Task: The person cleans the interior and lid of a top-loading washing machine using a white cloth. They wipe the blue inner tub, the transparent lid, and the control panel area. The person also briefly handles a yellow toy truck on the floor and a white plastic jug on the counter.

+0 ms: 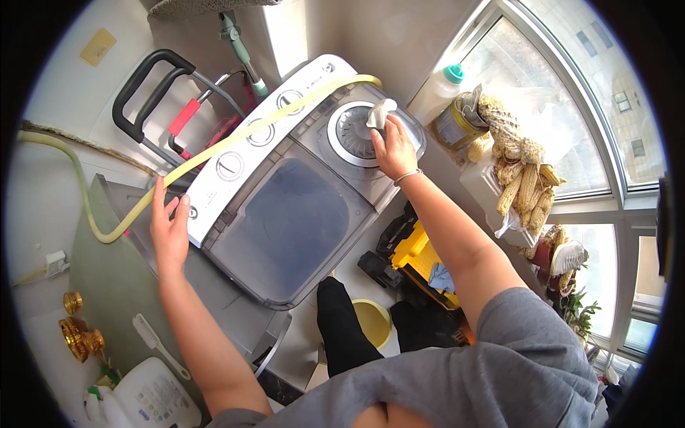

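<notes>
A twin-tub washing machine [292,228] with a white knob panel [239,160] and see-through lids stands before me. My right hand [397,150] is closed on a crumpled white cloth [380,113] above the round spin-tub lid [349,134] at the machine's far right. My left hand [170,232] is at the left end of the panel, its fingers apart and nothing in its grip. A pale yellow hose [221,145] lies along the panel and passes by my left fingertips; whether they touch it I cannot tell.
A folded cart with a black handle [146,96] leans behind the machine. Dried corn cobs [528,189] and a capped bottle [444,84] sit by the window. A yellow toolbox [421,257] and a yellow basin [372,321] stand below. At left lie a white brush [153,339] and a jug [153,396].
</notes>
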Motion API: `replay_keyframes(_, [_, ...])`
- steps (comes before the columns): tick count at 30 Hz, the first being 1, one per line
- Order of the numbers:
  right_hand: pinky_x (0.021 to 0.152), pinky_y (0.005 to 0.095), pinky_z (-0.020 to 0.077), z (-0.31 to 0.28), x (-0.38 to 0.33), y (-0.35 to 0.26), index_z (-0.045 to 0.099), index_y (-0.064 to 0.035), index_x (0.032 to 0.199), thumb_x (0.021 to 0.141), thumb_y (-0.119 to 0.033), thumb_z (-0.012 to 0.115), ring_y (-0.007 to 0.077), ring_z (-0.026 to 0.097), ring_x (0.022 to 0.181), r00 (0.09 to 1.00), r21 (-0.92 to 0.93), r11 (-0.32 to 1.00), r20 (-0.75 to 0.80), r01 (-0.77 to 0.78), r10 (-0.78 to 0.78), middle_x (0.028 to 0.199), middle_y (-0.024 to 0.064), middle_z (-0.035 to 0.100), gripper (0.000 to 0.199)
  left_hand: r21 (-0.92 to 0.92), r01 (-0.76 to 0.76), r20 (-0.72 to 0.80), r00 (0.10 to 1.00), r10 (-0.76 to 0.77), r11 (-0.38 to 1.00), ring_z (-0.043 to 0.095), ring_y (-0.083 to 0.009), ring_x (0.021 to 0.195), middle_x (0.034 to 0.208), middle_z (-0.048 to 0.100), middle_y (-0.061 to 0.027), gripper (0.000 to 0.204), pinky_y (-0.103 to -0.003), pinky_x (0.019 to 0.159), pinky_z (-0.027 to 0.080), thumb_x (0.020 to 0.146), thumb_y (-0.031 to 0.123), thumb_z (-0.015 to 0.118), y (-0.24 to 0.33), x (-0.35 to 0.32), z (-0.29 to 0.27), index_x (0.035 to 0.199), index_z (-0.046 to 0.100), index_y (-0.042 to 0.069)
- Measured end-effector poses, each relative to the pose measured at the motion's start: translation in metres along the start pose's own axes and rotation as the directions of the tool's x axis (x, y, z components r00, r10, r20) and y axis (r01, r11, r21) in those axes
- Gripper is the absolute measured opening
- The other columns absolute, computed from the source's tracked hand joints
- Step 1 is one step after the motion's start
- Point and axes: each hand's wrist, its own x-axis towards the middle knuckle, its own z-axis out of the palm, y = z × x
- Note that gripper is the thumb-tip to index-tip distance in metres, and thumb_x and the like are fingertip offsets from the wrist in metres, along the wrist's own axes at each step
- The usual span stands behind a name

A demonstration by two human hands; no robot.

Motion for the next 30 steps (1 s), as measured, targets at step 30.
replay_keyframes(30, [0.114, 0.0487, 0.0208, 0.046, -0.021, -0.083, 0.041, -0.0020, 0.138, 0.093, -0.036, 0.051, 0.0285, 0.040, 0.133, 0.856, -0.208, 0.883, 0.413, 0.421, -0.311, 0.147, 0.0143, 0.037, 0.058, -0.072, -0.043, -0.064, 0.997, 0.039, 0.997, 0.050, -0.0289, 0.124, 0.144, 0.043, -0.0161, 0.069, -0.037, 0.095, 0.046, 0.089, 0.030, 0.065, 0.007, 0.000, 0.002, 0.147, 0.034, 0.012])
